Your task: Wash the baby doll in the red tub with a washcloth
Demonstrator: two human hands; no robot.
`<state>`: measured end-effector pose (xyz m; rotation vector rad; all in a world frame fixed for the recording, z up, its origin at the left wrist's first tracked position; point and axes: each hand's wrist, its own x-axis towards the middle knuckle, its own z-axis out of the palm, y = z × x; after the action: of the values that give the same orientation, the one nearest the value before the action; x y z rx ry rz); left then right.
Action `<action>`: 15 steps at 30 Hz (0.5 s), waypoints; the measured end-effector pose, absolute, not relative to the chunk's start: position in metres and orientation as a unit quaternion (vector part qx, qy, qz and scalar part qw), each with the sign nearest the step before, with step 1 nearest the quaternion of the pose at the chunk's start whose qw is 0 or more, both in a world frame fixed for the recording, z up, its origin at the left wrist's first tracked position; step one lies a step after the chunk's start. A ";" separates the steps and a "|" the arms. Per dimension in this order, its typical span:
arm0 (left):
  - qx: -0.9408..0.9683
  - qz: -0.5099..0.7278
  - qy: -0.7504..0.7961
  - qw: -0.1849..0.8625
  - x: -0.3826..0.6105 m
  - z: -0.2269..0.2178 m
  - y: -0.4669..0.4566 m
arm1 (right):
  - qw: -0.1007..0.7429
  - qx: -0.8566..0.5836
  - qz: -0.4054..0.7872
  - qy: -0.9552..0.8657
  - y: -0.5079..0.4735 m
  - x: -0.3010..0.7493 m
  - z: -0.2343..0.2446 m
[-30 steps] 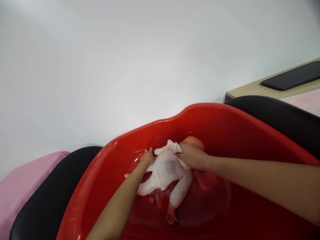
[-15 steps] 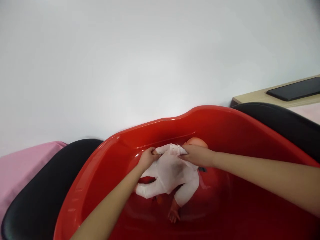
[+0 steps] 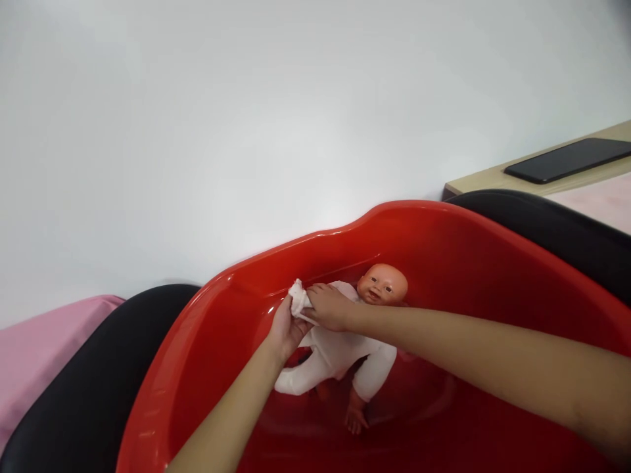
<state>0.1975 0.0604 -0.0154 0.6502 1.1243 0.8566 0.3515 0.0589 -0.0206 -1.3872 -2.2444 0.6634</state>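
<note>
A baby doll [image 3: 382, 285] lies on its back in a red tub [image 3: 207, 315], its head to the right and its face showing. Its torso and upper limbs look white, and one skin-coloured hand rests low in the tub. Above the doll's body, my left hand [image 3: 284, 332] is closed around a bunched white cloth [image 3: 298, 297]. My right hand [image 3: 329, 306] grips the same cloth from the right, its fingers meeting those of the left. My right hand and forearm hide part of the doll's chest.
Black padded surfaces flank the tub at left [image 3: 98, 368] and right [image 3: 537, 220]. Further left is a pink covering [image 3: 44, 355]. A dark phone-like slab [image 3: 566, 159] lies on a wooden ledge [image 3: 473, 184] at the right. Behind stands a white wall [image 3: 246, 118].
The white cloth, spread over the doll's body before, is now bunched up between my hands. My right hand has moved left from near the doll's head, uncovering its face.
</note>
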 end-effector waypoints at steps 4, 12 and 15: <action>0.246 0.409 0.477 0.737 0.195 -0.021 0.063 | 0.183 -0.493 0.210 -0.824 0.059 0.347 -0.036; 0.216 0.441 0.487 0.722 0.194 -0.034 0.065 | 0.213 -0.422 0.157 -0.867 0.071 0.323 -0.068; 0.202 0.434 0.497 0.724 0.191 -0.034 0.065 | 0.241 -0.389 0.195 -0.867 0.072 0.319 -0.067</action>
<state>0.1910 0.0655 -0.0341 0.4448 1.0961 0.9576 0.3192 0.0720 -0.0670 -1.0648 -2.3715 0.5335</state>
